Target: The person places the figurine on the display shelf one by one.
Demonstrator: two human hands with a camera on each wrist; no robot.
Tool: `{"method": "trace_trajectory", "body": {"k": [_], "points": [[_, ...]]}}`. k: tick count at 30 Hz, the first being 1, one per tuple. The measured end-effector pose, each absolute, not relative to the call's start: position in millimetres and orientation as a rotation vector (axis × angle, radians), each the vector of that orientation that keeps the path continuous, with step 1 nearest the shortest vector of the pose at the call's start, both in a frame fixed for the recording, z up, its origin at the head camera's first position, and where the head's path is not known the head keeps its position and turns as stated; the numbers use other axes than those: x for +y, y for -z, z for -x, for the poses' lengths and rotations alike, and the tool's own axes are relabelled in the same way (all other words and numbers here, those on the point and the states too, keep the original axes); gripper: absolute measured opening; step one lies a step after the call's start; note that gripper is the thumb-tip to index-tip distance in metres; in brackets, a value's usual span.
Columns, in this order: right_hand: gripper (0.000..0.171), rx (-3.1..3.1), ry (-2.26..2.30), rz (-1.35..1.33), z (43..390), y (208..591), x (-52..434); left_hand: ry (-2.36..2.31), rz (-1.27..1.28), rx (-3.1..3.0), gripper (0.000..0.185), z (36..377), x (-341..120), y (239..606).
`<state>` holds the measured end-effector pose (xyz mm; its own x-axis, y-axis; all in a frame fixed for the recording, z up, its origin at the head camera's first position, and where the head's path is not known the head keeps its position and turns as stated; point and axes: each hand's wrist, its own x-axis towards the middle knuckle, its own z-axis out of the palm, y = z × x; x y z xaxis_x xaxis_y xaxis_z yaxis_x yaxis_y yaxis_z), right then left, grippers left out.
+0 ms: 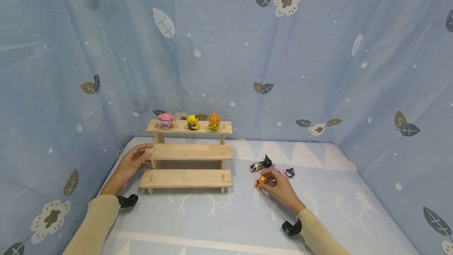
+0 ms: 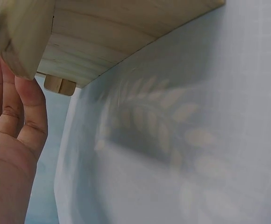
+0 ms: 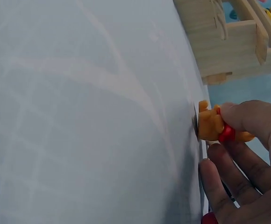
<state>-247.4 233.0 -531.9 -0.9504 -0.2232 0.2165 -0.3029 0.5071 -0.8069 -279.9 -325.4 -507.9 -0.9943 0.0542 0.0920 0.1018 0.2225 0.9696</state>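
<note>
A three-step wooden stand (image 1: 189,152) sits on the blue cloth. Its top step carries a pink figure (image 1: 166,120), a yellow figure (image 1: 192,122) and an orange figure (image 1: 214,121). My left hand (image 1: 132,164) rests with straight fingers (image 2: 25,116) against the left end of the middle step (image 2: 18,37). My right hand (image 1: 277,186) pinches a small orange-and-red figure (image 1: 260,181) (image 3: 215,126) that touches the cloth, right of the stand. Just beyond it lie a black-and-white figure (image 1: 260,164) and a pink-and-purple one (image 1: 286,172).
Blue leaf-and-flower cloth (image 1: 318,70) walls the space at the back and on both sides. The same kind of cloth (image 1: 219,215) covers the table. A black wrist camera mount (image 1: 127,200) shows at my left sleeve and another (image 1: 291,228) at my right.
</note>
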Motion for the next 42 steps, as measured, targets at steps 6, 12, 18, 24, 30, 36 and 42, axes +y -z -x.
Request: {"method": "trace_trajectory", "body": {"k": [6,12,18,24,30,36,42], "points": [[0.041,-2.666,-1.442,-0.423,249.0,525.8,232.4,1.925,0.151,-2.43,0.055,279.2,-323.3,506.6],[0.041,-2.608,-1.461,-0.447,252.0,514.6,232.1,1.941,0.147,-2.42,0.052,282.6,-325.4,510.2],[0.037,-2.526,-1.54,-0.463,258.4,499.5,225.9,1.934,0.149,-2.417,0.053,282.9,-325.7,509.5],[0.035,-2.519,-1.59,-0.479,261.8,487.3,218.7,1.93,0.132,-2.408,0.053,278.9,-324.3,508.6],[0.038,-2.519,-1.604,-0.527,263.3,481.0,212.7,1.959,0.136,-2.408,0.051,277.4,-323.4,513.1],[0.037,-2.499,-1.652,-0.553,268.8,471.5,200.9,1.947,0.148,-2.394,0.054,280.0,-321.6,508.9],[0.036,-2.479,-1.709,-0.587,272.5,465.4,186.0,1.964,0.153,-2.386,0.054,277.5,-322.8,511.3]]}}
